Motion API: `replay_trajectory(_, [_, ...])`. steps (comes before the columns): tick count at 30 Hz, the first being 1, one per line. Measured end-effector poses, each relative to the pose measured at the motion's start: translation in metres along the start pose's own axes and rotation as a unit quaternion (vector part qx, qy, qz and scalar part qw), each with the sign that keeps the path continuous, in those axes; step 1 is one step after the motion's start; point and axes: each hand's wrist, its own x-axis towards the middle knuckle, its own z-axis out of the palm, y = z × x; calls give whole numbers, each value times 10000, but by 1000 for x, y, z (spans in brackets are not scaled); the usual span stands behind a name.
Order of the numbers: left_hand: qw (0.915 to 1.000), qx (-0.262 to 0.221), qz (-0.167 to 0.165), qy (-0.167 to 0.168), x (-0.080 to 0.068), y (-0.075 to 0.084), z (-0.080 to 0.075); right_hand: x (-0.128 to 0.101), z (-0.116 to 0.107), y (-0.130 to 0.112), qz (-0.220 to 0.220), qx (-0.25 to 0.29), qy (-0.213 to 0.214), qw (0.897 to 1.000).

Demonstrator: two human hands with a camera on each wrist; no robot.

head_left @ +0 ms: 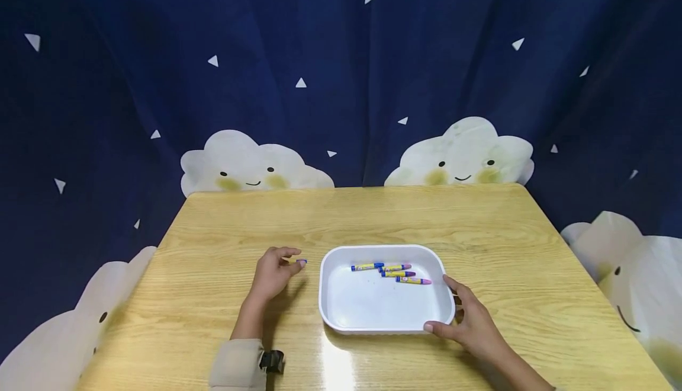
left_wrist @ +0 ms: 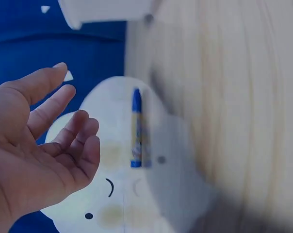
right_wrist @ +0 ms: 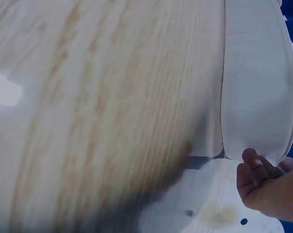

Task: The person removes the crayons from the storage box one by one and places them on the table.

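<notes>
A blue crayon (left_wrist: pixel 137 128) with a yellow wrapper lies on the wooden table, left of a white tray (head_left: pixel 367 311). My left hand (head_left: pixel 274 272) is over the table beside this crayon, fingers loosely bent; in the left wrist view a gap shows between the fingertips and the crayon. At the tray's near right corner, my right hand (head_left: pixel 471 320) grips the rim and side, thumb on the front edge and fingers along the right wall. Inside the tray lie several crayons: a blue crayon (head_left: pixel 367 266) and some pink and purple crayons (head_left: pixel 413 281), all in yellow wrappers.
The wooden table (head_left: pixel 256 219) ends at the back against a dark blue curtain (head_left: pixel 341 53) printed with white triangles and smiling clouds. A small black device (head_left: pixel 272 361) is strapped at the left sleeve cuff.
</notes>
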Motion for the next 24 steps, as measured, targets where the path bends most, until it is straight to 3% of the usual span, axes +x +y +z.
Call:
replay_trajectory(10, [9961, -876, 80, 110, -9, 21, 13, 1, 1, 0, 110, 229, -52, 9997])
replay_trajectory(18, [9946, -931, 452, 7, -13, 43, 28, 1, 1, 0, 86, 468, -38, 9989])
replay_trajectory(24, [9911, -999, 819, -333, -14, 62, 45, 2, 1, 1, -80, 339, 40, 9994])
